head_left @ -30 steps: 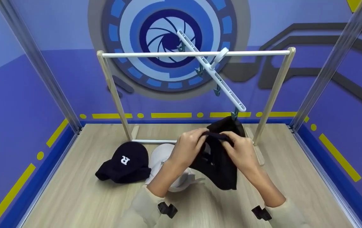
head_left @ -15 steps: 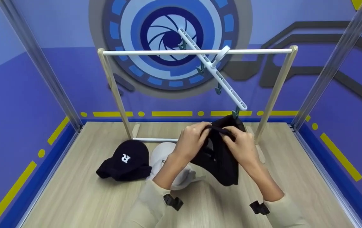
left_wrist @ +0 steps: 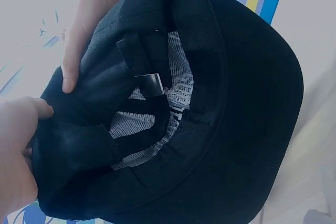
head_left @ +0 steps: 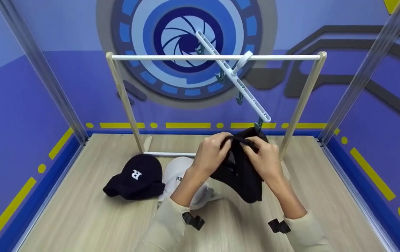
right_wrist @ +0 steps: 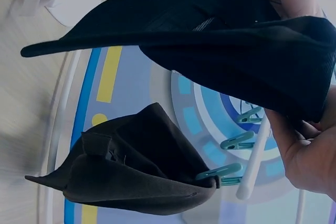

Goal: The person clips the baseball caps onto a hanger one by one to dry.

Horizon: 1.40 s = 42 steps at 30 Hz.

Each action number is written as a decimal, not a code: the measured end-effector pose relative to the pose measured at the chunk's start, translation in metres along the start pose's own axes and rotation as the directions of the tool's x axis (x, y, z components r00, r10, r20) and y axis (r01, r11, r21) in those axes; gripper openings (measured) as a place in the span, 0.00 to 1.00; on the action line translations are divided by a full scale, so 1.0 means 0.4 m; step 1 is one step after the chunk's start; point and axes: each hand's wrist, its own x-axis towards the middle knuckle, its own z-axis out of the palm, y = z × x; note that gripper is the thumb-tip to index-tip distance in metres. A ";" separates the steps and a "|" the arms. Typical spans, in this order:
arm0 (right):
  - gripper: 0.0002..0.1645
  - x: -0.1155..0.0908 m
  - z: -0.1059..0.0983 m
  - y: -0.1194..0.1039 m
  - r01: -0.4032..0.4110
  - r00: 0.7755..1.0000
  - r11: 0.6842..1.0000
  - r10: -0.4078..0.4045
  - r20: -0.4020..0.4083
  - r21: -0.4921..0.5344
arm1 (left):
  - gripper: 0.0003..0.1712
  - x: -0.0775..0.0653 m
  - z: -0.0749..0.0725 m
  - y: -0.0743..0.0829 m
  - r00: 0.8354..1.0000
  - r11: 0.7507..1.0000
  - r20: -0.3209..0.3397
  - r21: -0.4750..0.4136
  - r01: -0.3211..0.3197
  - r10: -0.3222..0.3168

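Observation:
A black cap point(head_left: 250, 185) is held up between both hands in front of the drying rack. My left hand point(head_left: 211, 153) pinches one side of its edge, and my right hand point(head_left: 264, 158) pinches the other side. In the left wrist view the inside of the held cap point(left_wrist: 257, 103) shows, with white mesh lining and a metal strap buckle point(left_wrist: 151, 84). Just behind it, a second dark cap point(right_wrist: 142, 179) hangs from a green clip point(right_wrist: 220, 171) at the near end of the white clip hanger point(head_left: 243, 89). In the head view the held cap partly hides that hanging cap.
A navy cap point(head_left: 138, 176) with a white R lies on the wooden table point(head_left: 81, 217). Next to it a white cap point(head_left: 178, 168) is partly covered by my left forearm. The rack's white rail point(head_left: 172, 57) carries the hanger, and more green clips point(right_wrist: 239, 141) hang from it.
Both hands have risen slightly with the black cap, bringing it a little closer to the hanging one. The grip looks the same, and the table caps stay where they were.

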 end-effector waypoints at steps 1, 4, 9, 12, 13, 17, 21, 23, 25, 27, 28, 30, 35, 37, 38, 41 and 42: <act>0.07 0.001 0.002 0.000 0.000 1.000 1.000 0.000 -0.008 0.001 | 0.10 0.002 -0.001 0.000 1.000 1.000 0.002 0.005 -0.002 0.002; 0.07 0.002 0.010 0.000 -0.008 1.000 1.000 0.008 -0.019 0.015 | 0.10 0.008 -0.005 -0.002 1.000 1.000 0.007 0.025 -0.006 0.005; 0.07 0.000 0.022 -0.004 -0.078 0.997 0.993 0.078 0.003 0.091 | 0.11 0.010 -0.009 -0.007 1.000 0.999 0.016 0.042 0.003 -0.003; 0.07 -0.004 0.032 -0.004 -0.088 0.996 0.989 0.090 -0.006 0.117 | 0.11 0.005 -0.008 -0.013 1.000 0.999 0.021 0.042 0.013 -0.014; 0.06 -0.003 0.034 -0.003 -0.080 0.996 0.990 0.083 -0.016 0.113 | 0.10 0.007 -0.007 -0.014 1.000 0.999 0.020 0.043 0.014 -0.015; 0.05 0.002 0.044 0.003 -0.039 0.997 0.996 0.044 -0.066 0.075 | 0.10 0.013 -0.003 -0.022 1.000 0.999 0.016 0.047 0.012 -0.013; 0.05 0.004 0.048 0.012 -0.036 0.996 0.996 0.043 -0.080 0.079 | 0.10 0.022 0.004 -0.026 1.000 0.999 0.027 0.048 0.012 -0.013; 0.05 0.004 0.049 0.015 -0.048 0.995 0.995 0.055 -0.079 0.088 | 0.11 0.030 0.008 -0.026 0.999 0.998 0.038 0.054 0.016 -0.018; 0.05 0.004 0.049 0.018 -0.062 0.995 0.993 0.070 -0.077 0.097 | 0.11 0.039 0.012 -0.026 0.998 0.998 0.052 0.069 0.016 -0.019; 0.06 0.004 0.048 0.020 -0.085 0.993 0.990 0.093 -0.073 0.110 | 0.12 0.051 0.016 -0.025 0.998 0.996 0.067 0.091 0.014 -0.020; 0.07 0.004 0.048 0.021 -0.097 0.992 0.989 0.106 -0.070 0.112 | 0.12 0.055 0.018 -0.025 0.997 0.995 0.078 0.099 0.014 -0.022; 0.07 0.004 0.046 0.023 -0.116 0.990 0.987 0.124 -0.068 0.115 | 0.12 0.063 0.023 -0.024 0.995 0.994 0.098 0.111 0.013 -0.024; 0.10 0.008 0.040 0.021 -0.195 0.979 0.972 0.200 -0.029 0.131 | 0.12 0.077 0.033 -0.030 0.992 0.994 0.124 0.111 0.005 -0.018; 0.11 0.010 0.040 0.021 -0.226 0.973 0.965 0.230 -0.018 0.133 | 0.12 0.083 0.034 -0.035 0.991 0.995 0.135 0.100 0.004 -0.017; 0.11 0.013 0.041 0.023 -0.230 0.972 0.965 0.235 -0.022 0.129 | 0.12 0.086 0.033 -0.038 0.990 0.996 0.143 0.092 0.005 -0.018; 0.12 0.016 0.042 0.029 -0.238 0.969 0.963 0.244 -0.034 0.125 | 0.12 0.099 0.032 -0.046 0.985 0.999 0.170 0.037 0.012 -0.018; 0.12 0.017 0.042 0.032 -0.239 0.969 0.963 0.246 -0.040 0.124 | 0.13 0.103 0.032 -0.049 0.984 1.000 0.177 0.008 0.015 -0.016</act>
